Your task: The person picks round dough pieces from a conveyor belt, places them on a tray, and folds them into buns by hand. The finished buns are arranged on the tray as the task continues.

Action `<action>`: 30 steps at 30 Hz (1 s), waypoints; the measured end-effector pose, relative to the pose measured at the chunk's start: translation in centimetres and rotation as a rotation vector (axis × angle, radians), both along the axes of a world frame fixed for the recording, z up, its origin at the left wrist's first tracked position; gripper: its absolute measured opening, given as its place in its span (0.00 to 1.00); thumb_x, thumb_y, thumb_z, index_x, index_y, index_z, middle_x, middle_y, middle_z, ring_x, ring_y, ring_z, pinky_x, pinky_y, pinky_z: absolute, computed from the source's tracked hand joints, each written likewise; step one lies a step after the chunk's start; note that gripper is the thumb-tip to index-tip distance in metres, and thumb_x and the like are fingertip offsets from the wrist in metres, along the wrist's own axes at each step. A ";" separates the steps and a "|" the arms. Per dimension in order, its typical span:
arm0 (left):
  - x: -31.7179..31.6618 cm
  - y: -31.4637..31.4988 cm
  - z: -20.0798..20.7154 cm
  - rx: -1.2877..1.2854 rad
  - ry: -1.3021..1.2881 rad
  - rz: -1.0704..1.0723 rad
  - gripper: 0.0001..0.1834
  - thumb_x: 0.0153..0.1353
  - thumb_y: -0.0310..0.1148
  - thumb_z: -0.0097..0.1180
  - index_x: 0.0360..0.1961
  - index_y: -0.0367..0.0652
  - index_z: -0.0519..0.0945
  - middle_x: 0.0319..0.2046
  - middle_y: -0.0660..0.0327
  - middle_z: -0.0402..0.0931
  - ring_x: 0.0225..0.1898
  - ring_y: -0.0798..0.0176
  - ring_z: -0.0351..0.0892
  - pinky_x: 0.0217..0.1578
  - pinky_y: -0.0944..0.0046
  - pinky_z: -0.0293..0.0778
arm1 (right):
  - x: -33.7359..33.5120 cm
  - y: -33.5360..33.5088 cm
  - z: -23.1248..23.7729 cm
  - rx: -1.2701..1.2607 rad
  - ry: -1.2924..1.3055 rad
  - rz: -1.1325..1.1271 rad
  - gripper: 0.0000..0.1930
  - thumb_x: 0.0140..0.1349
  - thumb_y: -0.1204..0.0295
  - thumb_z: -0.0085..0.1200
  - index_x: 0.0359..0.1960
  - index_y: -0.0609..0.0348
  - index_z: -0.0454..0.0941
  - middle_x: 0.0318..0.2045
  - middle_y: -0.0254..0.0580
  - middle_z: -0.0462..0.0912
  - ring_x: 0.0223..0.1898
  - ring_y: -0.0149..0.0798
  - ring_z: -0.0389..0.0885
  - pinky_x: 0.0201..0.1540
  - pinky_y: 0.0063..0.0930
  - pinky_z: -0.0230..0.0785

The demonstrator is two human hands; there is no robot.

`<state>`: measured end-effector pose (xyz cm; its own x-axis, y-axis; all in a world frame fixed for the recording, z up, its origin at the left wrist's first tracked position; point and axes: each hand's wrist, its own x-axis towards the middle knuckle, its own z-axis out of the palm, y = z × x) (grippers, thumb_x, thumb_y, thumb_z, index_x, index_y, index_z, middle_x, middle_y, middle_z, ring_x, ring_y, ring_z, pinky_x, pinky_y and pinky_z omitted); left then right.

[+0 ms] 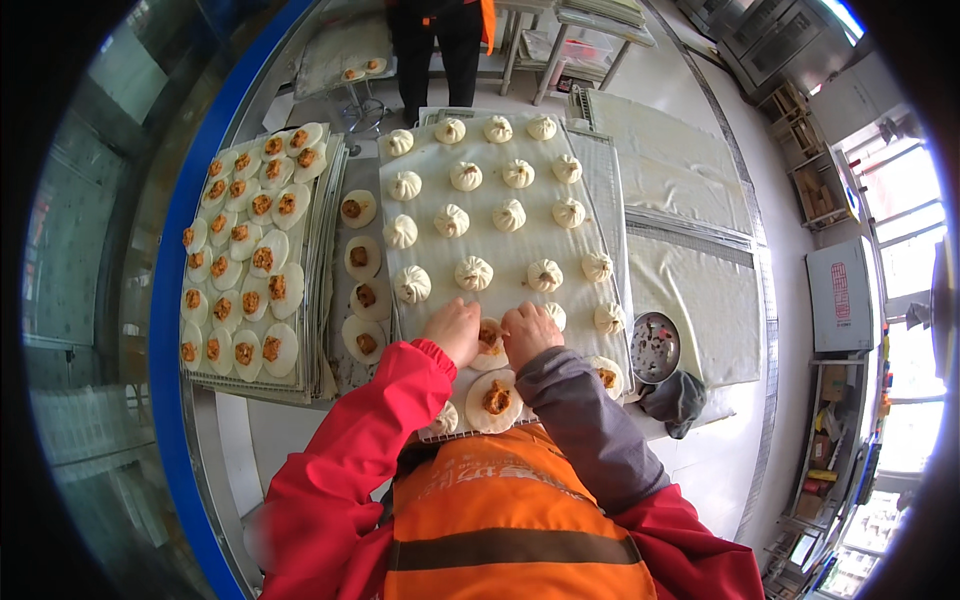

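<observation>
My left hand and my right hand are at the near part of a cloth-covered tray, on either side of a round dough wrapper with orange-brown filling. Both have curled fingers, which seem to pinch the wrapper's edges; the fingertips are partly hidden. Just nearer to me lies another open wrapper with filling in its middle. A third filled wrapper is right of my right forearm. Rows of pleated buns cover the tray beyond my hands, and one pleated bun sits at its near left.
On the left, stacked trays carry many flat wrappers with filling. Several more filled wrappers form a column beside my tray. At right are a metal bowl, a dark cloth and cloth-covered racks. A person stands beyond.
</observation>
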<state>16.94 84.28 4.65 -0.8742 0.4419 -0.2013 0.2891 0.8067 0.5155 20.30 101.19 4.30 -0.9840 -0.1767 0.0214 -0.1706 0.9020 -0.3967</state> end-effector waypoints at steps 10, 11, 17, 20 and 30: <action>3.6 -1.8 6.4 0.880 -0.672 0.084 0.36 0.61 0.42 0.65 0.65 0.40 0.62 0.50 0.60 0.72 0.49 0.63 0.76 0.49 0.61 0.74 | 4.7 4.5 5.1 -1.387 -0.600 -0.276 0.09 0.62 0.78 0.59 0.43 0.65 0.77 0.33 0.35 0.82 0.34 0.26 0.80 0.38 0.21 0.75; 4.4 -1.8 6.8 1.036 -0.845 0.138 0.36 0.63 0.43 0.63 0.65 0.39 0.61 0.52 0.59 0.71 0.50 0.64 0.75 0.50 0.62 0.74 | 5.4 4.6 5.7 -1.325 -0.590 -0.274 0.09 0.62 0.77 0.59 0.43 0.65 0.78 0.33 0.35 0.82 0.34 0.25 0.80 0.37 0.21 0.74; 10.5 1.2 5.5 1.269 -0.995 0.528 0.19 0.70 0.38 0.54 0.54 0.36 0.73 0.42 0.64 0.79 0.43 0.71 0.78 0.49 0.68 0.74 | 9.3 4.8 6.2 -0.886 -0.259 -0.097 0.08 0.60 0.74 0.62 0.40 0.64 0.82 0.30 0.34 0.83 0.29 0.24 0.78 0.32 0.20 0.72; 12.0 1.7 4.3 1.193 -0.939 0.544 0.16 0.69 0.32 0.55 0.54 0.36 0.74 0.42 0.64 0.79 0.41 0.71 0.78 0.45 0.70 0.75 | 10.5 4.6 5.1 -0.884 -0.468 -0.289 0.09 0.58 0.76 0.63 0.39 0.63 0.82 0.29 0.34 0.82 0.28 0.26 0.78 0.31 0.22 0.71; 13.2 2.7 4.2 0.943 -0.541 0.275 0.14 0.66 0.24 0.55 0.53 0.35 0.75 0.42 0.62 0.79 0.44 0.72 0.78 0.47 0.69 0.75 | 11.2 5.0 5.6 -0.885 -0.369 -0.174 0.09 0.58 0.78 0.60 0.41 0.62 0.79 0.30 0.44 0.80 0.30 0.38 0.80 0.34 0.27 0.73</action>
<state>30.11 86.98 8.87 -0.8645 0.4235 -0.2707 -0.2855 0.0294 0.9579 31.54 106.19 9.94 -0.9665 -0.0968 -0.2379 0.2073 0.2529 -0.9450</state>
